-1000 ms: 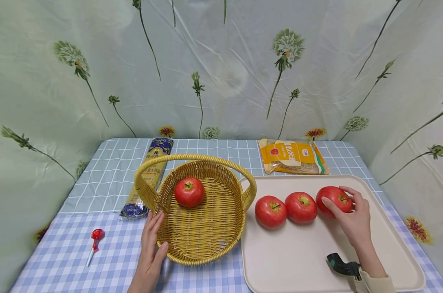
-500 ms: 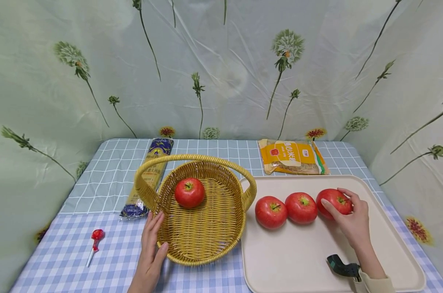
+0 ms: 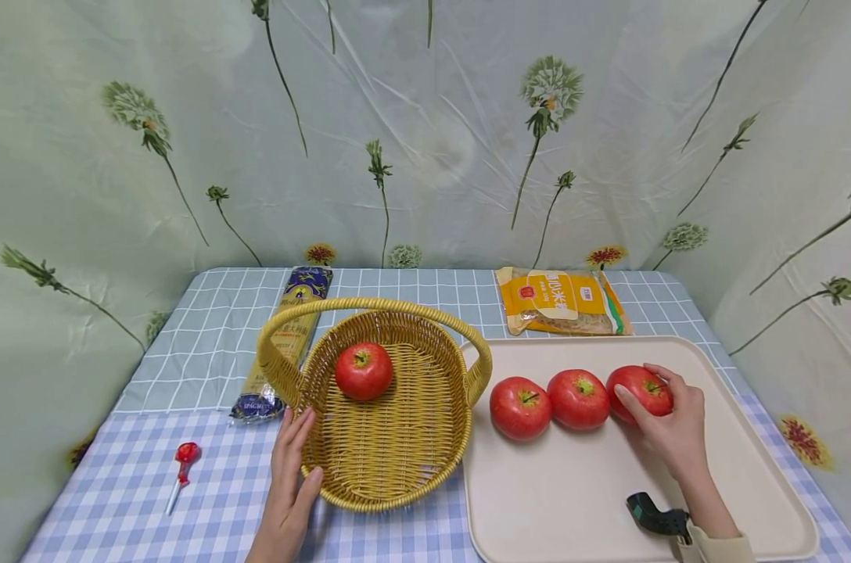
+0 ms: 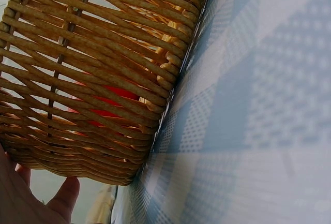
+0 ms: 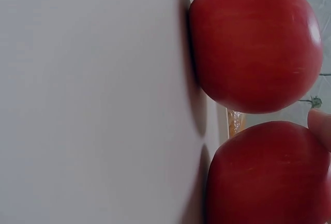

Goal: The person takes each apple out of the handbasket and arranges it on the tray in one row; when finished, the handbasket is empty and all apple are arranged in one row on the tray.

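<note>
On the right part of the beige tray (image 3: pixel 559 500), my right hand (image 3: pixel 672 422) grips the rightmost red apple (image 3: pixel 640 389), thumb on its near left side and fingers over its right. In the right wrist view this apple (image 5: pixel 269 177) sits low at the tray surface; a fingertip shows at its edge. The middle apple (image 3: pixel 578 399) and left apple (image 3: pixel 520 409) stand beside it in a row. My left hand (image 3: pixel 288 485) rests with extended fingers against the outer left side of the wicker basket (image 3: pixel 390 500). Inside the basket lies one more apple (image 3: pixel 364 371).
A spaghetti packet (image 3: pixel 295 328) lies behind and left of the basket. An orange grain packet (image 3: pixel 562 301) lies behind the tray. A red lollipop (image 3: pixel 186 453) is on the checked cloth at left. The basket's handle (image 3: pixel 379 303) arches up over its back.
The right hand and the apple in its grip have shifted very slightly toward me and to the left. The left hand, basket and other apples stay where they were.
</note>
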Demonstrator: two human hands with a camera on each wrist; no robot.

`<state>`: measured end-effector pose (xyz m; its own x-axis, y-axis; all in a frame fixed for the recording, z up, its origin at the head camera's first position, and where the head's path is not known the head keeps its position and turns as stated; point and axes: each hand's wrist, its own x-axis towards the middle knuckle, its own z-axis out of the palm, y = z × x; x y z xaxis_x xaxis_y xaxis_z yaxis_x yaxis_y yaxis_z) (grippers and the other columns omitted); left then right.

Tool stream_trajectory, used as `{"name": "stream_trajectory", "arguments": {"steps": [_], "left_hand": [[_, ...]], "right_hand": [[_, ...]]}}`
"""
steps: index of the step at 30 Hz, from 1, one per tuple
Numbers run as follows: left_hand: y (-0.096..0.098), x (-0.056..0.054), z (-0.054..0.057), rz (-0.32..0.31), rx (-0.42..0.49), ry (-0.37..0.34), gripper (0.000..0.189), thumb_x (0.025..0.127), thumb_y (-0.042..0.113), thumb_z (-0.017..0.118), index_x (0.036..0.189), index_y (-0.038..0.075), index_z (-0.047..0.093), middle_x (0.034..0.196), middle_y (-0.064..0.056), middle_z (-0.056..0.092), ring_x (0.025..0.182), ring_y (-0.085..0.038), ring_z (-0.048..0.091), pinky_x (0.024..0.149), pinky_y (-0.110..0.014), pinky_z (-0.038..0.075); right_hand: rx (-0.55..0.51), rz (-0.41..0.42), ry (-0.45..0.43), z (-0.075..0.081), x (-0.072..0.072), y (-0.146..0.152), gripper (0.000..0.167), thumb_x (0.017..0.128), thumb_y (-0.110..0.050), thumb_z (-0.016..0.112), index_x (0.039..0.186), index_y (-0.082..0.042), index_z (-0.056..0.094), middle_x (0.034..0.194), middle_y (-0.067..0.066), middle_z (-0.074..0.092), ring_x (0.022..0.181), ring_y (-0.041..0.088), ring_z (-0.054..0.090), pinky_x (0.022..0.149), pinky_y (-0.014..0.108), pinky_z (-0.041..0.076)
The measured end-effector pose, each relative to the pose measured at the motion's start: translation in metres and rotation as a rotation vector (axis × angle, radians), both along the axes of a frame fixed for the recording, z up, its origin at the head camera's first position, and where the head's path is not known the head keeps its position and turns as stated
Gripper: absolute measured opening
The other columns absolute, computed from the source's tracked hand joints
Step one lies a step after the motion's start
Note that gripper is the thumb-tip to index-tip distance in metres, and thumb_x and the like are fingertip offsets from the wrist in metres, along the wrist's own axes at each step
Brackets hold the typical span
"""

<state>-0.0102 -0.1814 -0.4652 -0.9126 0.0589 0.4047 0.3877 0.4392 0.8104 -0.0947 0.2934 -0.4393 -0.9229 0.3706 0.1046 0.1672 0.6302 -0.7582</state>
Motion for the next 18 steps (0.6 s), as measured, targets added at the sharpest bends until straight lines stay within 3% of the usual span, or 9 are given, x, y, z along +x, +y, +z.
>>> {"name": "stream_trajectory", "arguments": {"steps": [7,10,15,18], "left_hand": [[0.0000,-0.0001,-0.0009,0.000,-0.001,0.013,0.062,0.089,-0.013,0.044,0.147,-0.003,0.025,0.151,-0.015,0.020,0.142,-0.029,-0.005,0.108,-0.021,0.000],[-0.0002,-0.0002,-0.0014,0.008,0.000,0.014,0.063,0.088,-0.012,0.044,0.147,-0.003,0.026,0.151,-0.017,0.021,0.142,-0.030,-0.004,0.109,-0.022,0.000],[-0.0004,-0.0002,-0.0015,0.010,-0.003,0.015,0.063,0.087,-0.012,0.044,0.147,-0.003,0.026,0.150,-0.018,0.021,0.142,-0.031,-0.003,0.110,-0.024,0.000],[-0.0004,-0.0005,-0.0008,0.006,-0.004,0.013,0.063,0.088,-0.012,0.044,0.147,-0.003,0.026,0.151,-0.016,0.021,0.142,-0.030,-0.004,0.109,-0.024,0.000]], "right_hand": [[0.031,0.024,0.009,-0.0036,0.0002,-0.0006,0.061,0.087,-0.030,0.067,0.137,-0.006,0.044,0.127,0.022,0.035,0.118,0.036,0.030,0.067,0.030,0.044],[0.033,0.037,0.004,-0.0046,0.0006,-0.0014,0.061,0.088,-0.030,0.066,0.139,-0.006,0.042,0.128,0.023,0.034,0.120,0.038,0.028,0.071,0.042,0.048],[0.015,0.055,-0.016,-0.0045,0.0017,-0.0020,0.061,0.090,-0.030,0.064,0.140,-0.005,0.040,0.130,0.026,0.032,0.123,0.041,0.025,0.078,0.059,0.046],[0.010,0.075,-0.029,-0.0045,0.0016,-0.0013,0.061,0.091,-0.030,0.062,0.141,-0.005,0.038,0.131,0.028,0.030,0.123,0.042,0.022,0.079,0.061,0.044]]}}
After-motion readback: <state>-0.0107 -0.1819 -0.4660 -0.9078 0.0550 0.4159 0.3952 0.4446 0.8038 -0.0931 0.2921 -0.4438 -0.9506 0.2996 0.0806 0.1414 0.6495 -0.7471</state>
